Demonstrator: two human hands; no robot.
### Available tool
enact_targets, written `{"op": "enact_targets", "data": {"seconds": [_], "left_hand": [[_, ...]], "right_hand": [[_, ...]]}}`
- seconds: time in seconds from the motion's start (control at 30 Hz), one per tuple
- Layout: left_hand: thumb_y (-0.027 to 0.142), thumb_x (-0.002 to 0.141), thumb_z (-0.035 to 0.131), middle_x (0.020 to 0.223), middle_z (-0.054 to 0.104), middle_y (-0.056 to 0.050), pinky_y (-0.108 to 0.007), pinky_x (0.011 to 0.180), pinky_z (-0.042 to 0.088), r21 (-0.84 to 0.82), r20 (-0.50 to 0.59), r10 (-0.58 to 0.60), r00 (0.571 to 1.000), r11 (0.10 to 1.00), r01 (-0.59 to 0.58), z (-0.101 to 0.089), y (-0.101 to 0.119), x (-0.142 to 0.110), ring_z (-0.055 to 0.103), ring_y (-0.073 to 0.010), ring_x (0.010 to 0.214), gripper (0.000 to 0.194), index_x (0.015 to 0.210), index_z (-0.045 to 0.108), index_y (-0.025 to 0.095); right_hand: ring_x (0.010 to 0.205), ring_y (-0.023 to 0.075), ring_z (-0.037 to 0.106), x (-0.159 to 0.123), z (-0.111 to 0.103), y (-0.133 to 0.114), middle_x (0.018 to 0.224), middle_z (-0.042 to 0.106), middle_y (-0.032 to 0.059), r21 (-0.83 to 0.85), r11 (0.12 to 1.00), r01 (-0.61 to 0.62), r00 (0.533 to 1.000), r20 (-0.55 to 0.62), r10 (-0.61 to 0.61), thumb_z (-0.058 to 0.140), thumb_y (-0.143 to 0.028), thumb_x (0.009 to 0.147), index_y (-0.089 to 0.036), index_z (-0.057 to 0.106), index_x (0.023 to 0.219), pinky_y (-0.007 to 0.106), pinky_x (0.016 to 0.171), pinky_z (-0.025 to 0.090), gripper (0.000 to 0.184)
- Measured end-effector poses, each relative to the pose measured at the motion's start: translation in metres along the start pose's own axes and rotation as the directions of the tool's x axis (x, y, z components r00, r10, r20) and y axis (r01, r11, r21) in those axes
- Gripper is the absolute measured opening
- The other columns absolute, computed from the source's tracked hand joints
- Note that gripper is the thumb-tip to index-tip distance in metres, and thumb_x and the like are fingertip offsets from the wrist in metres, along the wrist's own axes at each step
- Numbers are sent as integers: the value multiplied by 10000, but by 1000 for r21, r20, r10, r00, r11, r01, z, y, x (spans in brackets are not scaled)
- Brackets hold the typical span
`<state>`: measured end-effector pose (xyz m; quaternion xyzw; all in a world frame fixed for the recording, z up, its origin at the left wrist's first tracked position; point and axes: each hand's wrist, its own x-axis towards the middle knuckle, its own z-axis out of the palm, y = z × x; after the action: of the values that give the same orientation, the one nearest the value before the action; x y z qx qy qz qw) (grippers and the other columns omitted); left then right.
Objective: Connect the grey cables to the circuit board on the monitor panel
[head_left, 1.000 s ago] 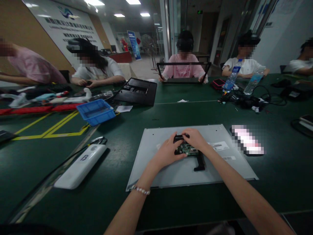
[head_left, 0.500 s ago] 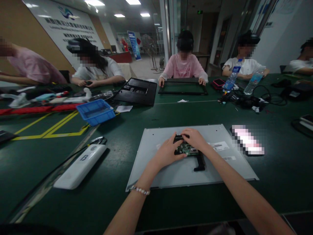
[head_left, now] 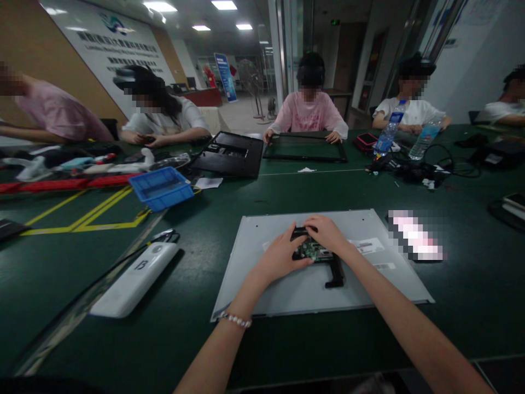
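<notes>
A green circuit board in a black frame (head_left: 315, 253) lies over a flat grey-white panel (head_left: 283, 293) in front of me. My left hand (head_left: 279, 256) grips the board's left side, thumb along the near edge and fingers toward the far edge. My right hand (head_left: 328, 234) has its fingers bent and pressed on the far edge, close to the left fingertips. What sits under the right fingertips is hidden. From the board's near right corner a black L-shaped piece (head_left: 336, 276) sticks out over the panel.
A white power bank (head_left: 137, 279) with a cable lies left, near a blue basket (head_left: 162, 189). A lit phone (head_left: 416, 235) is right of the panel. Across the table a person holds a black rectangular frame (head_left: 305, 158); a black laptop shell (head_left: 229, 155) and bottles (head_left: 391, 128) stand nearby.
My hands and the circuit board stay almost still. Across the table, the other person's black frame has shifted slightly left and toward me.
</notes>
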<state>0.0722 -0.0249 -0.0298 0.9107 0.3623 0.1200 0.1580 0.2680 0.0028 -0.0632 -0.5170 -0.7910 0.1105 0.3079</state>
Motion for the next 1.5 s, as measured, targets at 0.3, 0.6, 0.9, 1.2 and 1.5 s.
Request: {"op": "enact_targets", "data": {"seconds": [0.3, 0.6, 0.9, 1.2, 1.5], "left_hand": [[529, 779, 585, 1509, 184, -96, -470, 998, 380, 4, 0, -2, 1000, 1000, 2, 1, 0, 0, 468, -328, 1194, 606, 1300, 463, 246], [537, 785, 573, 1511, 182, -90, -471, 992, 386, 0, 4, -1, 1000, 1000, 0, -2, 1, 0, 458, -333, 1202, 611, 1311, 453, 250], [521, 783, 582, 1505, 197, -87, -469, 999, 381, 5, 2, 4, 1000, 1000, -4, 0, 0, 1, 462, -327, 1197, 600, 1304, 459, 250], [530, 787, 579, 1507, 189, -86, -468, 1006, 374, 19, 6, 1, 1000, 1000, -2, 1, -1, 1, 450, -328, 1211, 620, 1325, 435, 258], [536, 798, 567, 1502, 195, -104, -462, 995, 384, 53, 7, 19, 1000, 998, -20, 2, -2, 2, 472, -315, 1191, 608, 1319, 438, 249]], "right_hand": [[939, 162, 578, 0, 1, 1, 973, 661, 61, -8, 1000, 12, 1000, 1, -12, 501, -143, 851, -175, 683, 915, 284, 860, 425, 195], [912, 162, 584, 0, 1, 2, 942, 666, 62, 14, 1000, 6, 1000, -14, -6, 499, -135, 842, -171, 678, 887, 286, 849, 429, 188], [948, 163, 579, 0, 0, 3, 987, 666, 62, 27, 1000, -2, 1000, 2, 2, 489, -147, 858, -180, 687, 942, 289, 866, 420, 217], [954, 173, 559, -1, -3, -1, 996, 639, 63, 14, 1000, -7, 999, 36, 7, 502, -169, 856, -192, 669, 963, 303, 859, 420, 199], [993, 178, 551, -3, -4, -2, 1026, 626, 72, 28, 999, -29, 1000, 10, 29, 491, -166, 856, -183, 641, 1023, 310, 884, 415, 225]]}}
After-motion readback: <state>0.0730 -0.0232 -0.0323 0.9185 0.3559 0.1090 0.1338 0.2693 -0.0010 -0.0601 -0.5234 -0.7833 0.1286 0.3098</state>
